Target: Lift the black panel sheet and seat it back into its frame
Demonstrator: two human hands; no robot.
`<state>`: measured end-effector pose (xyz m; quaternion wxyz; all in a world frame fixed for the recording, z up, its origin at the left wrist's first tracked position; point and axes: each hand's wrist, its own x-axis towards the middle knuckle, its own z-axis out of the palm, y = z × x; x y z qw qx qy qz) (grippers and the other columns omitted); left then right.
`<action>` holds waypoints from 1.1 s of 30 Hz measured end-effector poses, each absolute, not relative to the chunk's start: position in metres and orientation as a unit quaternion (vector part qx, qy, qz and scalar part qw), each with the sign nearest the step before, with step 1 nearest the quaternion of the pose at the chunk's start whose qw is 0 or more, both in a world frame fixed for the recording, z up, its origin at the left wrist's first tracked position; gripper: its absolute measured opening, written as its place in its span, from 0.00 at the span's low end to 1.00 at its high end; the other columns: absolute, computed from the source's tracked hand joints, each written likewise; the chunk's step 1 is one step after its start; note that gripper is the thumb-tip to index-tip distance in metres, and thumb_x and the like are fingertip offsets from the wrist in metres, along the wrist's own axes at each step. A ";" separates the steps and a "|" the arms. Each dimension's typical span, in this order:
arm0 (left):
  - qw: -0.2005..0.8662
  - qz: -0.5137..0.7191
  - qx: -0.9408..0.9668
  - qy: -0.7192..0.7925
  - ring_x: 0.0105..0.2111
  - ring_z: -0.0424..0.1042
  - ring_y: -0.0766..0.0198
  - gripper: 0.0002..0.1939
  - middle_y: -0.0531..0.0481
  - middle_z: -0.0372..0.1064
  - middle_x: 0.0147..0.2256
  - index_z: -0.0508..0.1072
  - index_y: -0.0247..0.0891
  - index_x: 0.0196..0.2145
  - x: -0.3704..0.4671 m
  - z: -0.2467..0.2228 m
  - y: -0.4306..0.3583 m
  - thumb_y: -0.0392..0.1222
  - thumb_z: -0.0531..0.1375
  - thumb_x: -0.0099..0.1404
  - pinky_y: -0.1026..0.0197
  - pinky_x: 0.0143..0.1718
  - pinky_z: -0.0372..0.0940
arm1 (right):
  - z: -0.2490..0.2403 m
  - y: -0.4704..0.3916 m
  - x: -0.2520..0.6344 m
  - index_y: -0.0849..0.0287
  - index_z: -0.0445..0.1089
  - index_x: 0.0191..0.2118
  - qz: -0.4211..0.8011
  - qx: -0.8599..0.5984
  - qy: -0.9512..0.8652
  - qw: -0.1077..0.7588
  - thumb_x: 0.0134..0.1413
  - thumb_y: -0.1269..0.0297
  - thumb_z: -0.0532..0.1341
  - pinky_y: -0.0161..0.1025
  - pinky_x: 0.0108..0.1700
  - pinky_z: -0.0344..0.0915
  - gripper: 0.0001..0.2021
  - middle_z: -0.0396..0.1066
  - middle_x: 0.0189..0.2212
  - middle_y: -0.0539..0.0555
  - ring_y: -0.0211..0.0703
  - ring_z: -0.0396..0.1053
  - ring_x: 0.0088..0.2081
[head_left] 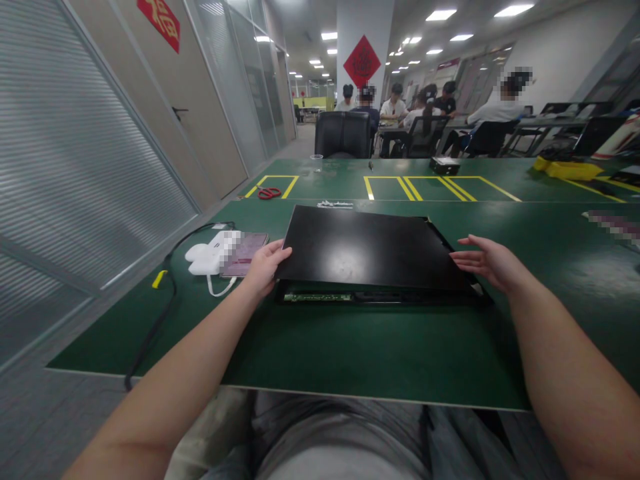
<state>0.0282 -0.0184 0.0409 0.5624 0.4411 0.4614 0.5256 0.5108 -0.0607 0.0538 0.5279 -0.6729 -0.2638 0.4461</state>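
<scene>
A glossy black flat screen panel [360, 250] lies tilted over a shallow black frame [400, 299] on the green table. Along the frame's near side a strip of green circuit board [317, 297] shows in the gap below the panel. My left hand [265, 265] grips the panel's left edge, thumb on top and fingers mostly hidden beneath. At the right edge my right hand [485, 261] has its fingers stretched out and apart, the tips touching or very near the panel's side. What lies under the rest of the panel is hidden.
Left of the panel lie a phone [247, 253], white earbud-like cases [205, 257] and a black cable [165, 300]. Red-handled scissors [270, 193], a metal caliper-like tool [335, 205] and a small black box [444, 165] are farther back. Several people sit at tables beyond.
</scene>
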 end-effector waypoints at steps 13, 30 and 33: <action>0.601 0.502 0.414 0.464 0.41 0.84 0.53 0.17 0.43 0.85 0.38 0.83 0.33 0.43 0.033 0.039 -0.014 0.31 0.73 0.54 0.59 0.41 0.77 | 0.051 -0.064 0.512 0.54 0.73 0.41 0.379 -0.690 -0.383 0.484 0.64 0.55 0.63 0.42 0.40 0.77 0.09 0.83 0.43 0.62 0.49 0.81 0.40; 0.585 0.466 0.457 0.481 0.44 0.85 0.52 0.15 0.44 0.86 0.39 0.81 0.35 0.43 0.033 0.030 -0.009 0.35 0.74 0.57 0.54 0.51 0.77 | 0.043 -0.066 0.502 0.56 0.78 0.42 0.275 -0.734 -0.458 0.420 0.57 0.55 0.66 0.42 0.42 0.74 0.12 0.83 0.39 0.59 0.47 0.76 0.38; 0.578 0.465 0.460 0.488 0.46 0.85 0.52 0.13 0.44 0.86 0.39 0.80 0.36 0.42 0.033 0.029 -0.008 0.34 0.73 0.58 0.52 0.54 0.76 | 0.041 -0.065 0.504 0.57 0.79 0.42 0.265 -0.737 -0.467 0.410 0.57 0.55 0.66 0.43 0.42 0.74 0.12 0.83 0.40 0.59 0.48 0.76 0.39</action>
